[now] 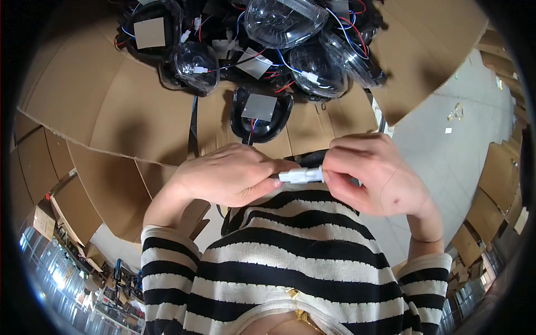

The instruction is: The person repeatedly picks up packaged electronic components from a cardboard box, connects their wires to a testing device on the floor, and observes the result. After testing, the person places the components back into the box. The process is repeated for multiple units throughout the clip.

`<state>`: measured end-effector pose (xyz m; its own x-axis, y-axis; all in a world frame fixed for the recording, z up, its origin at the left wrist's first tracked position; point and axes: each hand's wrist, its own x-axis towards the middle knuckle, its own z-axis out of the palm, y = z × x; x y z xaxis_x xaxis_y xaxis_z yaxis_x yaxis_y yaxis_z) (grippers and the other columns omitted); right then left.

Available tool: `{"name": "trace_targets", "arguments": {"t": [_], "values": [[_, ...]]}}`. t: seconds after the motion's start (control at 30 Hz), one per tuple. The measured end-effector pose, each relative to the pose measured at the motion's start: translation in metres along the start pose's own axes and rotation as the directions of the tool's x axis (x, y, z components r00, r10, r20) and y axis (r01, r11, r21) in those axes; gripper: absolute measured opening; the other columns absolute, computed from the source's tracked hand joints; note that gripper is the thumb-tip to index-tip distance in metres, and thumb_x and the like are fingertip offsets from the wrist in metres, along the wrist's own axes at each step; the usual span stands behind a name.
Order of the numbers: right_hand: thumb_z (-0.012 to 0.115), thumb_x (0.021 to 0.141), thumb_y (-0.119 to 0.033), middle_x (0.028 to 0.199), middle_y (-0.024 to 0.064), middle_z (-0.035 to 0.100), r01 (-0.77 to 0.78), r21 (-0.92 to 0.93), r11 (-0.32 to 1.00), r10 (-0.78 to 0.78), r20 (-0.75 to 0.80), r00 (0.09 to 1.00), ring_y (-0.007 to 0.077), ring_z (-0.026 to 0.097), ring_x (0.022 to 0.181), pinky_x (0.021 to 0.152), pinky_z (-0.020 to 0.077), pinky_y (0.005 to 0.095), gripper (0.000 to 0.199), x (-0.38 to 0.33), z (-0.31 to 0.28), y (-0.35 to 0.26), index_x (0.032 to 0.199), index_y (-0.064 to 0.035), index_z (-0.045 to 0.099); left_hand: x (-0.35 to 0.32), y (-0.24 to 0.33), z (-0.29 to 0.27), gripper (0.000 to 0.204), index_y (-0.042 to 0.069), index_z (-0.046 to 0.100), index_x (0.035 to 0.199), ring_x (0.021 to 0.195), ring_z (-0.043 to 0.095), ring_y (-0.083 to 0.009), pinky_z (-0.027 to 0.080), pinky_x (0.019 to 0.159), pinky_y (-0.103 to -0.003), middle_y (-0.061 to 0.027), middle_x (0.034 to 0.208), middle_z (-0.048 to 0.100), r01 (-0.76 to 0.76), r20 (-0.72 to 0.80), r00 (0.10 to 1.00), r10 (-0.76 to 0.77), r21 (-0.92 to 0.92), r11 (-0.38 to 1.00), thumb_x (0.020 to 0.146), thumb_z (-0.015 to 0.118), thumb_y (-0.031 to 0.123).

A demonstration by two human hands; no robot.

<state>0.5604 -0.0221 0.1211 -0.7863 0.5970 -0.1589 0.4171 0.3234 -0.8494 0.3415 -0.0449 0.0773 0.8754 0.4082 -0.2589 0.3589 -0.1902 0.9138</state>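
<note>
Both hands pinch a small white plastic connector between them: left hand on one end, right hand on the other, above a cardboard sheet with clear-lensed black lamp housings.

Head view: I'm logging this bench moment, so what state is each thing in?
White plastic connector: pinched between both hands, level.
Left hand: closed on connector's left end.
Right hand: closed on connector's right end.
Clear-lensed black lamp housings: heaped, wires tangled.
Black lamp housing with grey panel: lying back-up, apart from heap.
Brown cardboard sheets: flat, overlapping.
</note>
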Motion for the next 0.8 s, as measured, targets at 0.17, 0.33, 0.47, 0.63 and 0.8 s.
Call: {"name": "trace_targets", "arguments": {"t": [0.17, 0.33, 0.47, 0.63, 0.8], "values": [[0.053, 0.068, -0.007, 0.061, 0.0098, 0.051, -0.005, -0.111, 0.994, -0.007, -0.112, 0.994, 0.0291, 0.052, 0.057, 0.047, 0.0409, 0.0357, 0.005, 0.009, 0.001, 0.001, 0.066, -0.0031, 0.051, 0.008, 0.001, -0.022, 0.029, -0.001, 0.048, 0.089, 0.062, 0.047, -0.0390, 0.038, 0.055, -0.043, -0.0204, 0.062, 0.048, 0.133, 0.225, 0.962, -0.155, 0.108, 0.985, 0.085, 0.036, 0.025], [0.051, 0.071, -0.008, 0.061, 0.0093, 0.050, -0.035, 0.048, 0.998, 0.038, -0.076, 0.996, 0.0262, 0.050, 0.052, 0.047, 0.0368, 0.0335, 0.006, 0.015, -0.005, 0.011, 0.070, -0.0021, 0.051, 0.001, -0.010, -0.019, 0.032, -0.003, 0.049, 0.077, 0.058, 0.046, -0.0383, 0.036, 0.054, -0.042, -0.0203, 0.057, 0.046, 0.031, -0.049, 0.998, -0.034, -0.051, 0.998, 0.086, 0.037, 0.025], [0.050, 0.074, -0.008, 0.055, 0.0071, 0.043, -0.131, 0.228, 0.965, 0.171, -0.169, 0.971, 0.0160, 0.041, 0.048, 0.044, 0.0306, 0.0281, 0.010, -0.008, -0.019, 0.007, 0.068, -0.0004, 0.050, -0.027, 0.008, -0.022, 0.034, -0.004, 0.051, 0.092, 0.054, 0.047, -0.0338, 0.038, 0.054, -0.039, -0.0164, 0.058, 0.049, 0.040, -0.289, 0.954, -0.079, -0.139, 0.989, 0.086, 0.037, 0.027], [0.050, 0.072, -0.005, 0.055, 0.0068, 0.044, -0.082, 0.333, 0.939, 0.141, -0.157, 0.978, 0.0177, 0.042, 0.049, 0.044, 0.0319, 0.0288, 0.008, -0.039, -0.003, 0.012, 0.066, -0.0002, 0.049, -0.173, 0.071, 0.009, 0.036, -0.009, 0.048, 0.101, 0.056, 0.044, -0.0203, 0.037, 0.057, -0.034, -0.0089, 0.059, 0.047, 0.063, -0.977, 0.003, -0.211, -0.211, 0.976, 0.079, 0.041, 0.019], [0.051, 0.069, -0.003, 0.058, 0.0086, 0.046, -0.085, 0.372, 0.924, 0.091, 0.003, 0.996, 0.0232, 0.046, 0.051, 0.046, 0.0346, 0.0304, 0.004, -0.032, 0.022, 0.006, 0.067, -0.0005, 0.050, -0.326, 0.079, 0.003, 0.032, -0.013, 0.049, 0.095, 0.058, 0.041, -0.0138, 0.037, 0.057, -0.028, -0.0047, 0.057, 0.040, 0.610, -0.672, -0.606, 0.426, -0.049, 0.791, 0.074, 0.043, 0.012]]}}
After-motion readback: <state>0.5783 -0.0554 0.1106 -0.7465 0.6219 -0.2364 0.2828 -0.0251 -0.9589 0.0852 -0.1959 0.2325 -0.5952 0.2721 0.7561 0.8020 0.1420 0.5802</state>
